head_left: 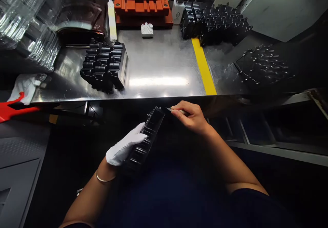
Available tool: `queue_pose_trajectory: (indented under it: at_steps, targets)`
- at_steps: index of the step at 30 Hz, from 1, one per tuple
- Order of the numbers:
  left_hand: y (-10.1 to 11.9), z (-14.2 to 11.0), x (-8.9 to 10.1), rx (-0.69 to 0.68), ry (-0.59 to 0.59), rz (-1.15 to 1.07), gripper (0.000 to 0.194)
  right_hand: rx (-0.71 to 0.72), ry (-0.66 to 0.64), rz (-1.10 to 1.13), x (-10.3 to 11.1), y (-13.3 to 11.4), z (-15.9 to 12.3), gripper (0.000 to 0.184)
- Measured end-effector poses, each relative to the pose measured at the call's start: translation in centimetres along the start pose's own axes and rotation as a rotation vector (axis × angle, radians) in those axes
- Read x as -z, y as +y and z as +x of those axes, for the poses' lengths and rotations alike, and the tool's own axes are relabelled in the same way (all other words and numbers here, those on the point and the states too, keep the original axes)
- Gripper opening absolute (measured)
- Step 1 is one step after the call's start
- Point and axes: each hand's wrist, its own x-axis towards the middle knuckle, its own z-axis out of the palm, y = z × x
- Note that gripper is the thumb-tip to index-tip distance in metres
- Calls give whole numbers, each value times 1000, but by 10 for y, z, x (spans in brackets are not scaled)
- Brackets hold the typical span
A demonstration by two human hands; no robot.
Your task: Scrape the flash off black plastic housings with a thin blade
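My left hand (124, 147), in a white glove, grips a long black plastic moulded part (148, 134) below the front edge of the steel table (159, 67). The part tilts away from me, its far end near the table edge. My bare right hand (191, 116) is closed in a pinch on a small metal blade (171, 109), whose tip points left at the far end of the part. A thin bracelet sits on my left wrist.
A stack of black moulded parts (104, 65) stands on the table's left. More black parts (215, 23) are piled at the back right, past a yellow stripe (203, 67). An orange fixture (142, 9), a white bottle (178, 8) and clear plastic trays (25, 23) line the back.
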Motion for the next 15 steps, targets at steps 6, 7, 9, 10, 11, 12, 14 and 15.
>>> queue_pose_trajectory:
  at_steps: [6, 7, 9, 10, 11, 12, 14, 15]
  targets:
    - [2, -1, 12, 86, -87, -4, 44, 155, -391, -104, 24, -17, 4, 17]
    - [4, 0, 13, 78, -90, 42, 45, 161, -444, -123, 26, -18, 6, 18]
    - [7, 0, 15, 60, -125, 144, 49, 173, -539, -155, 31, -20, 12, 21]
    - [8, 1, 16, 67, -159, 186, 51, 180, -577, -164, 33, -21, 15, 21]
    - [9, 1, 18, 85, -201, 218, 52, 188, -607, -166, 33, -22, 17, 21]
    - [8, 2, 19, 110, -243, 232, 51, 198, -629, -160, 34, -22, 19, 21]
    - [4, 2, 21, 157, -293, 200, 47, 221, -644, -126, 31, -21, 21, 21]
    - [1, 2, 22, 176, -300, 160, 46, 232, -629, -94, 29, -19, 20, 21]
